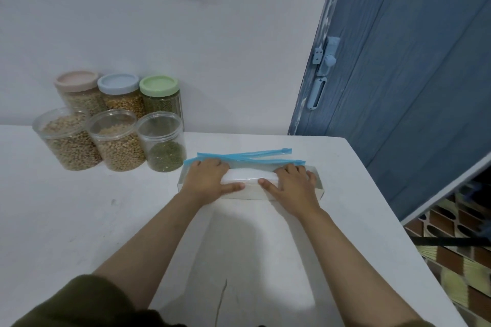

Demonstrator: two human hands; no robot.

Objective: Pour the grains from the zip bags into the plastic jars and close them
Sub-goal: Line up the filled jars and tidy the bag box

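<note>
Empty clear zip bags [248, 175] with blue zipper strips [255, 156] lie rolled up in a shallow white box [320, 188] on the white table. My left hand [210, 179] and my right hand [291, 186] press flat on the roll from either end, thumbs pointing toward each other. At the back left stand three lidless jars: two of beige grains [67, 141] [118, 142] and one with green grains [162, 142]. Behind them are three closed jars with a pink lid [77, 81], a blue lid [118, 83] and a green lid [159, 85].
The white table [79, 220] meets a pale wall at the back and ends on the right beside a blue door [398, 87]. Patterned tile floor [457, 260] shows past the table's right edge.
</note>
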